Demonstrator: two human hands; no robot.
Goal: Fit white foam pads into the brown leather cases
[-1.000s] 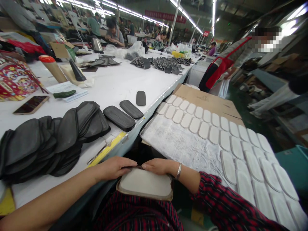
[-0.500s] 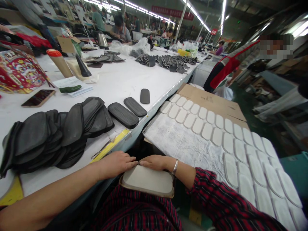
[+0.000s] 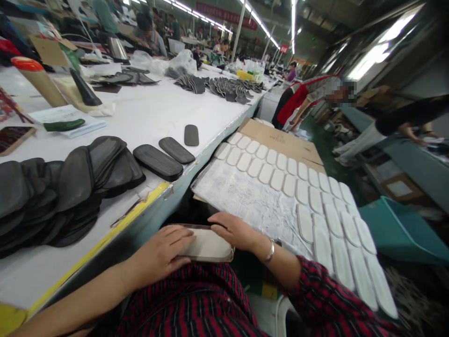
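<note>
A pale, rounded oblong pad (image 3: 209, 245) with a brownish edge rests low in front of me, against my plaid shirt. My left hand (image 3: 170, 248) is closed over its left end, fingers across the pale face and thumb at the near side. My right hand (image 3: 233, 230) holds the far right edge, its thumb near the rim and its fingers reaching past it. The pad's underside and some of my right fingertips are hidden. To the right, a board (image 3: 242, 199) carries rows of similar pale pads (image 3: 304, 222).
On the white table (image 3: 147, 112) lie overlapping dark oblong pads (image 3: 75, 178) and several separate ones (image 3: 157, 161). A cucumber (image 3: 64, 125) lies on paper beside a phone (image 3: 16, 139). A teal bin (image 3: 400, 229) stands at right. A person in a red apron (image 3: 296, 100) bends beyond the board.
My left hand has moved from the far edge onto the pad's left end and face. The right hand has shifted toward the pad's right end. The view has turned right.
</note>
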